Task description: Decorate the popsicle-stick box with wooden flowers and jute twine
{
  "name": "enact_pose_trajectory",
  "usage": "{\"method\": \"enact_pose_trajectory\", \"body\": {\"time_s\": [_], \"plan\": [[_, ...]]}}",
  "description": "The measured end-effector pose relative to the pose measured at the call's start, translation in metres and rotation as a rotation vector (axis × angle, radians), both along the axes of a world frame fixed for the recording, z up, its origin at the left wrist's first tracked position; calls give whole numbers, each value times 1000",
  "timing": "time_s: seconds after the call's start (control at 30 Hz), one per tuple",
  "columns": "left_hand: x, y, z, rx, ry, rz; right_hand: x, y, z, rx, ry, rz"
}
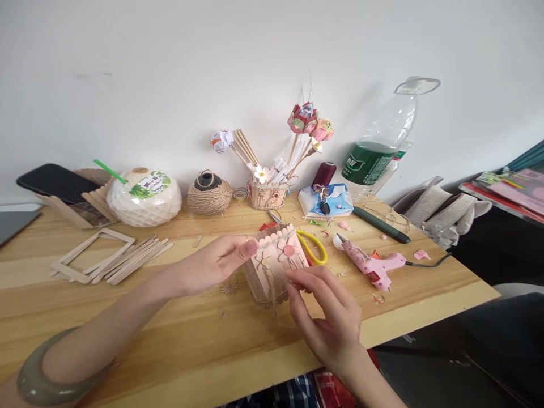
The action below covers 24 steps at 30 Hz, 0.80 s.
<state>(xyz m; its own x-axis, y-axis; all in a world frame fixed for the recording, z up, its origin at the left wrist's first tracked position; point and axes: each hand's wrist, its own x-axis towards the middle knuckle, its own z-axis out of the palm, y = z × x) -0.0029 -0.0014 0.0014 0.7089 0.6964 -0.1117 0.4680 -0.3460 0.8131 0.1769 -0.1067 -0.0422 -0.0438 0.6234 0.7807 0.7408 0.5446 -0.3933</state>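
Observation:
A small craft-stick holder [276, 277] with a scalloped rim is tilted above the table's middle. Twine runs along its rim, and a pink flower with a round centre [289, 250] and a twine bow decorate its front. My left hand [221, 260] grips its upper left side, thumb at the rim and the other fingers partly hidden behind. At the lower right front, my right hand [329, 311] is closed, thumb and index finger pinched close to the surface; whatever lies between the fingertips is too small to make out. Yellow-handled scissors [317, 247] lie partly hidden behind the holder.
On the right sit a pink glue gun [374, 263] with its cord, a green pen-like tool [381, 225] and a large plastic bottle [378, 141]. Loose craft sticks [136, 258], a twine ball [208, 195], a white coconut [144, 198] and a flower-filled holder [267, 194] stand left and behind.

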Motion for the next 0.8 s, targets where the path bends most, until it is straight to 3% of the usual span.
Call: {"method": "enact_pose_trajectory", "body": {"time_s": [0.27, 0.47, 0.8], "plan": [[2, -2, 2, -24, -21, -2, -7, 10, -4, 97, -223, -47], [8, -1, 8, -122, -96, -139, 4, 6, -1, 45, -101, 11], [12, -3, 8, -144, -60, -71, 9, 3, 23, -181, 20, 171]]}}
